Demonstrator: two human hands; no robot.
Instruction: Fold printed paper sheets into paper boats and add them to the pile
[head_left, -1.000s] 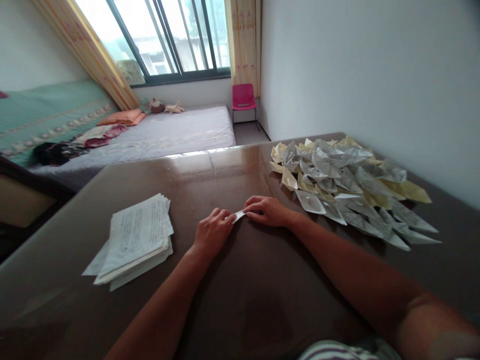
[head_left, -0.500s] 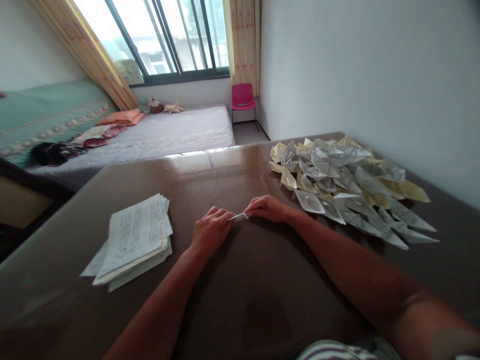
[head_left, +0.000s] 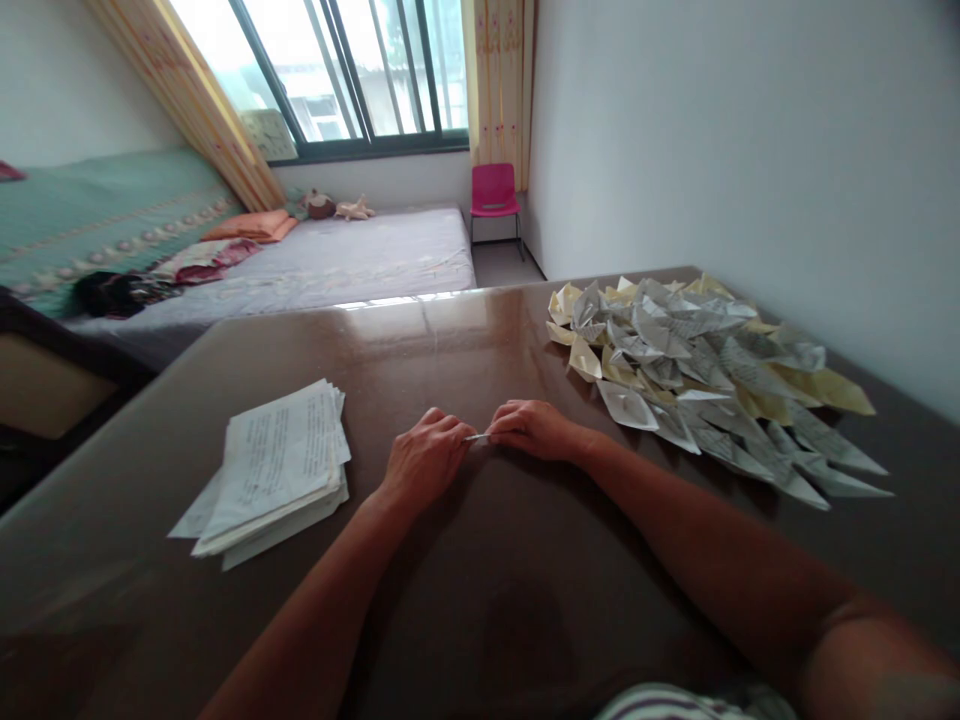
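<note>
Both my hands meet at the middle of a glossy brown table (head_left: 480,600). My left hand (head_left: 425,460) and my right hand (head_left: 534,430) each pinch an end of a small folded piece of white paper (head_left: 477,437), of which only a thin edge shows between the fingertips. The fingers of both hands are curled closed on it. A stack of printed sheets (head_left: 277,472) lies to the left of my left hand. A large heap of folded paper boats (head_left: 697,365), white and cream, lies to the right of my right hand.
The white wall (head_left: 750,150) runs along the table's right side. Beyond the table's far edge stand a bed (head_left: 352,260) with cushions, a pink chair (head_left: 495,195) and a barred window (head_left: 352,70) with curtains.
The paper piece lay flatter under my fingers a second ago; now my hands are closer together and it shows only as a thin edge. The view has shifted slightly.
</note>
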